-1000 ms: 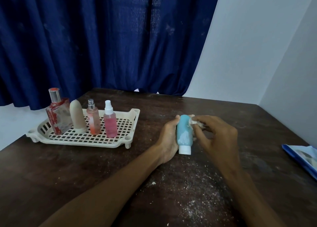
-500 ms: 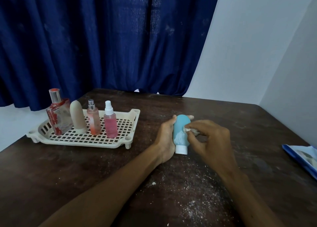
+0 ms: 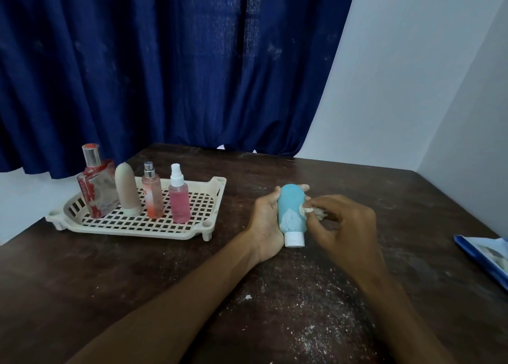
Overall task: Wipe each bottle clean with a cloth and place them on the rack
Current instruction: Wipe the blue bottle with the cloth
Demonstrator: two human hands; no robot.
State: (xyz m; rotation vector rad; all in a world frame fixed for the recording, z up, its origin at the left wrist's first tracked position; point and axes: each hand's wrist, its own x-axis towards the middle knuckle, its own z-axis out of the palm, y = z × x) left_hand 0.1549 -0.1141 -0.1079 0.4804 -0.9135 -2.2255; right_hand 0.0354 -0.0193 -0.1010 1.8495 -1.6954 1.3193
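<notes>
A dark wooden worktop [image 3: 384, 198] dusted with white debris stands before a blue curtain [image 3: 165, 61]. The left hand [image 3: 265, 223] is wrapped around the blue bottle [image 3: 291, 212], held cap-down just above the worktop. The right hand [image 3: 346, 231] pinches a small white cloth [image 3: 309, 209] against the bottle's right side. To the left of the left hand, the rack [image 3: 211, 226] holds 4 bottles upright. Risk: white residue remains near the cap; firm rubbing could twist the bottle out of the hold. The far side of the bottle is hidden. A blue item [image 3: 486, 256], right of the right hand, is cut off and unidentifiable.
</notes>
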